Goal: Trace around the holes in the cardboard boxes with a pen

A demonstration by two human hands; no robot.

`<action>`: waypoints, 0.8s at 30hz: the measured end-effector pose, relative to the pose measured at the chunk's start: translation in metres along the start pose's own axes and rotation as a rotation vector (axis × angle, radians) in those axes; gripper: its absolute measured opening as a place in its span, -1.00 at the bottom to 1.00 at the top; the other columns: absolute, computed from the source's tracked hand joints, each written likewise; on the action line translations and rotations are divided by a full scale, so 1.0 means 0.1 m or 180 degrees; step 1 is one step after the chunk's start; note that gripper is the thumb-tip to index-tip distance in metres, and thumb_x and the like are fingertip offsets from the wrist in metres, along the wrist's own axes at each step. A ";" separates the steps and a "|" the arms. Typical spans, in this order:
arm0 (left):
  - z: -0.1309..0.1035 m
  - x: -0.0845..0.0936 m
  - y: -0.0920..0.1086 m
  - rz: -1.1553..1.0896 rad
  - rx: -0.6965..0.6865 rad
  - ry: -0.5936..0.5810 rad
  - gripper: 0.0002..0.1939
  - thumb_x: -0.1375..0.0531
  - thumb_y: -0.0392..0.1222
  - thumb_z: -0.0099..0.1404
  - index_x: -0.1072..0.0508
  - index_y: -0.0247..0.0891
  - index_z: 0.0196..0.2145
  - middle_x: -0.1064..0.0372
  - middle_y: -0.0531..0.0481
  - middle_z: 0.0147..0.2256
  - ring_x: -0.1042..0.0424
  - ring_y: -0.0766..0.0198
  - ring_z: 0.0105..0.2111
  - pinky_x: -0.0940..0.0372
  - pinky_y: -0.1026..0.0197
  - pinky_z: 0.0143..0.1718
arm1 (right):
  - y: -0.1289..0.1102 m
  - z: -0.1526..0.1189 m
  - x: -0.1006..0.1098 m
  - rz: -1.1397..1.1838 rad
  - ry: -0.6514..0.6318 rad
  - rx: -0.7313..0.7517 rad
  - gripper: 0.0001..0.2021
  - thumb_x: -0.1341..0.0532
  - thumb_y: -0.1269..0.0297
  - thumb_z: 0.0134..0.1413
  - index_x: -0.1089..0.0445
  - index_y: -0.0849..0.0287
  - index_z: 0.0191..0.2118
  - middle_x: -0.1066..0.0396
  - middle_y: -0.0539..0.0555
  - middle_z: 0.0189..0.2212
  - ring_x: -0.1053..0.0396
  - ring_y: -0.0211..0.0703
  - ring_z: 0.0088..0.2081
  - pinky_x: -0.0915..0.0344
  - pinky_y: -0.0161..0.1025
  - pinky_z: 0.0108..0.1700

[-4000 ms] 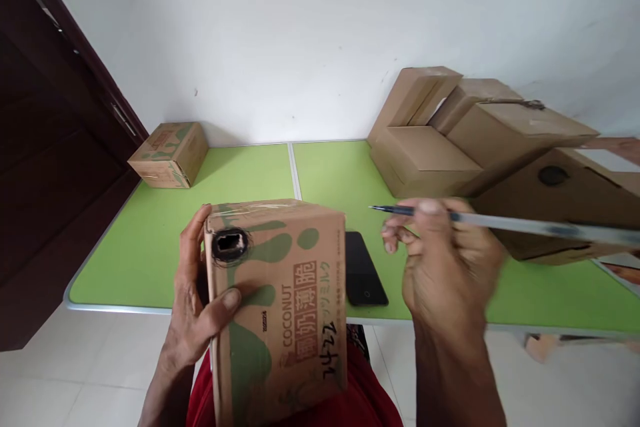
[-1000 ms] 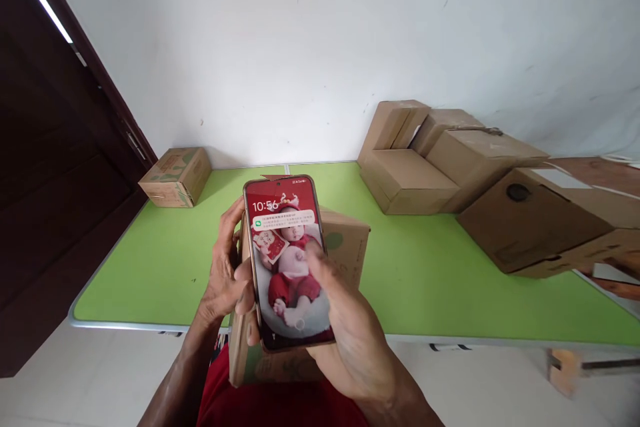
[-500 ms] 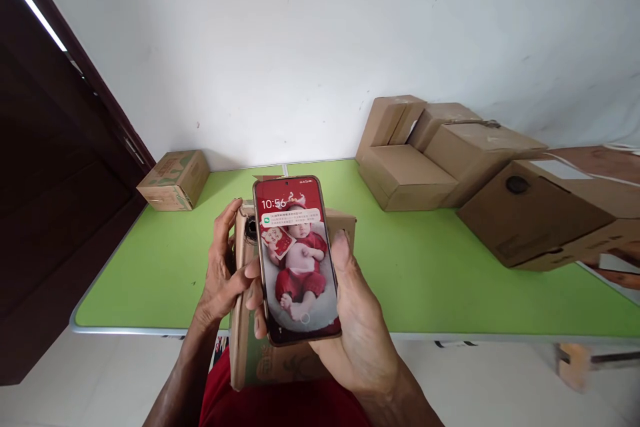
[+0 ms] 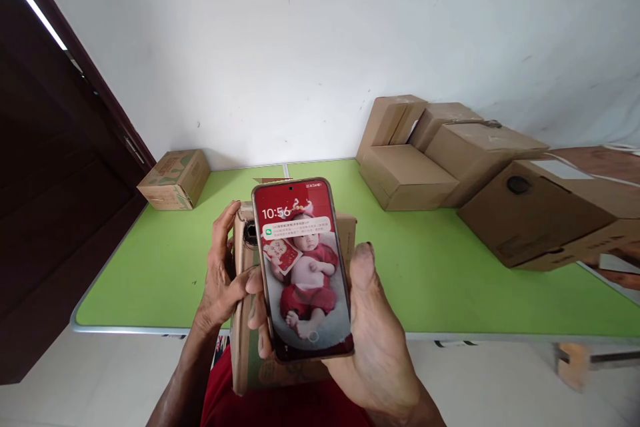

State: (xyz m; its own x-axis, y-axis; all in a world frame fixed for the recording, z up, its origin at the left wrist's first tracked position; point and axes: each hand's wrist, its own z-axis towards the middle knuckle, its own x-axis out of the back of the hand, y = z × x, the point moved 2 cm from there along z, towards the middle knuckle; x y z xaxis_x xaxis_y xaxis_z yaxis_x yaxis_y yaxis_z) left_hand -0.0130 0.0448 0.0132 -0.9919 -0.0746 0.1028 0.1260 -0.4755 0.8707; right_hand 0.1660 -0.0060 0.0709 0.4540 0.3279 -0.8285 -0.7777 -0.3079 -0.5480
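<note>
Red garment (image 4: 280,403), bare forearms (image 4: 181,367), bare wrists (image 4: 206,321)

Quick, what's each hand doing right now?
Left hand: closed on the cardboard box, gripping its left side.
Right hand: closed around the phone, screen lit.

Soft light; blurry right edge

head camera | from: above near side of table (image 4: 430,280) | facing: forward, down | range: close, with wall (image 4: 280,47) beyond
</note>
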 end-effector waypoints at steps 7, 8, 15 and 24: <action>-0.02 0.00 0.05 -0.0167 0.0118 -0.0037 0.05 -0.46 0.38 0.26 -0.27 0.05 0.56 -0.22 -0.17 0.51 -0.20 -0.33 0.53 -0.10 -0.32 0.55 | -0.03 -0.10 0.07 -0.0161 0.0183 0.0111 -0.09 -0.16 -0.69 0.20 -0.61 0.05 0.18 -0.68 0.24 -0.20 -0.68 0.26 -0.10 -0.67 0.12 -0.10; -0.02 0.00 0.05 -0.0184 0.0133 -0.0049 0.04 -0.45 0.38 0.27 -0.26 0.05 0.57 -0.21 -0.17 0.52 -0.19 -0.32 0.53 -0.11 -0.31 0.55 | -0.04 -0.12 0.05 -0.0195 0.0168 0.0115 -0.09 -0.16 -0.70 0.19 -0.61 0.05 0.18 -0.68 0.24 -0.21 -0.68 0.27 -0.11 -0.67 0.13 -0.11; -0.03 0.00 0.06 -0.0091 0.0084 0.0017 0.01 -0.45 0.30 0.28 -0.28 0.03 0.57 -0.19 -0.15 0.53 -0.17 -0.34 0.54 -0.11 -0.30 0.56 | -0.13 -0.19 -0.12 -0.0264 0.0138 0.0215 -0.12 -0.21 -0.67 0.17 -0.61 0.04 0.17 -0.66 0.24 -0.24 -0.68 0.32 -0.12 -0.65 0.19 -0.09; -0.04 0.00 0.12 -0.0114 0.0229 0.0116 -0.02 -0.47 0.28 0.25 -0.33 0.17 0.55 -0.28 -0.04 0.49 -0.23 -0.37 0.51 -0.16 -0.44 0.55 | -0.14 -0.40 0.05 -0.0257 0.0176 -0.0110 -0.03 -0.25 -0.76 0.01 -0.63 0.02 0.16 -0.69 0.27 -0.22 -0.68 0.36 -0.05 -0.64 0.22 -0.04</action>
State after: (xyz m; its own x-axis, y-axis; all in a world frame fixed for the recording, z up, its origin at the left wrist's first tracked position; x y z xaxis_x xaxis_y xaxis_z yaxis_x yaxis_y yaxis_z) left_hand -0.0115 0.0353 0.0213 -0.9943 -0.0912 0.0545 0.0876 -0.4142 0.9060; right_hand 0.1962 -0.0354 0.0694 0.5387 0.3033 -0.7860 -0.7226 -0.3134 -0.6162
